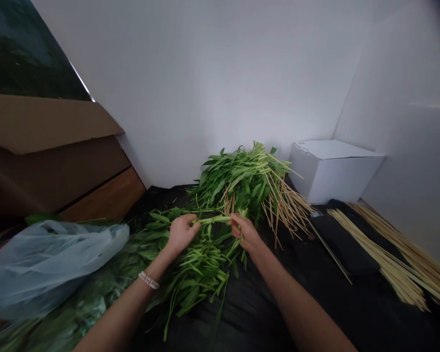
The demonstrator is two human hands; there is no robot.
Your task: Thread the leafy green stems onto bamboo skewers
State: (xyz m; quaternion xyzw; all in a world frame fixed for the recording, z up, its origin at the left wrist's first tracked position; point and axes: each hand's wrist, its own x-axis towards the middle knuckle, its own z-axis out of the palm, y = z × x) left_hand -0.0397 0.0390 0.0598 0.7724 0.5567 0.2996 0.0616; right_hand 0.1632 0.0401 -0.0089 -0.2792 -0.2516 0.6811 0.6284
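Head cam: L hand, R hand pinch grn stalk.

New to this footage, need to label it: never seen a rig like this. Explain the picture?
No machine here: these are a person's two bare hands. The single picture comes from a camera worn on that person's head, looking forward and down, so the forearms enter from the bottom edge.

The left hand, with a bracelet on its wrist, and the right hand hold a green stem between them. Below lie loose leafy greens on a black sheet. Behind is a heap of greens with thin sticks. More sticks lie at right, near a white box; a plastic bag sits at left.
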